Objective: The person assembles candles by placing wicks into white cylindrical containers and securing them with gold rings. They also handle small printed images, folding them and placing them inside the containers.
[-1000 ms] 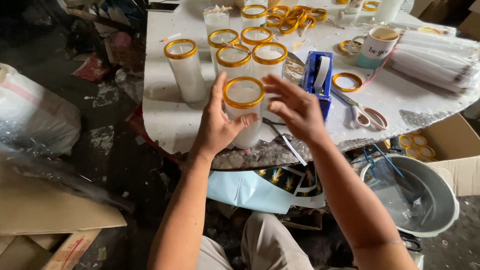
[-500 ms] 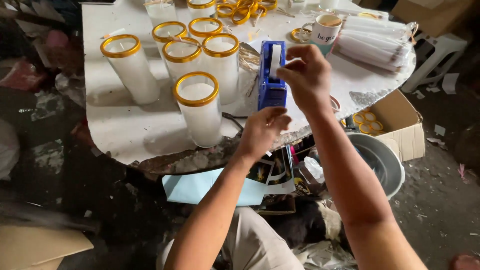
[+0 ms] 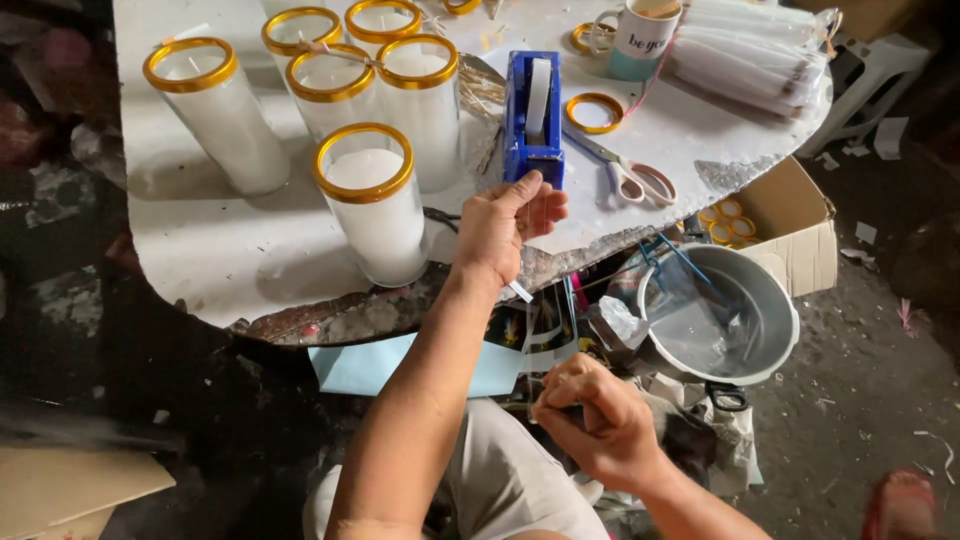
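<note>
Candles (image 3: 375,205) – six gold-rimmed; one tape dispenser (image 3: 534,120) at left hand (image 3: 505,225)

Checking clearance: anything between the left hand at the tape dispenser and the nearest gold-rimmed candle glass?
Nothing visible. The left hand sits at the near end of the blue tape dispenser; the nearest gold-rimmed candle glass stands just to its left on the white tabletop, with only bare surface between. The scissors lie on the far side.
</note>
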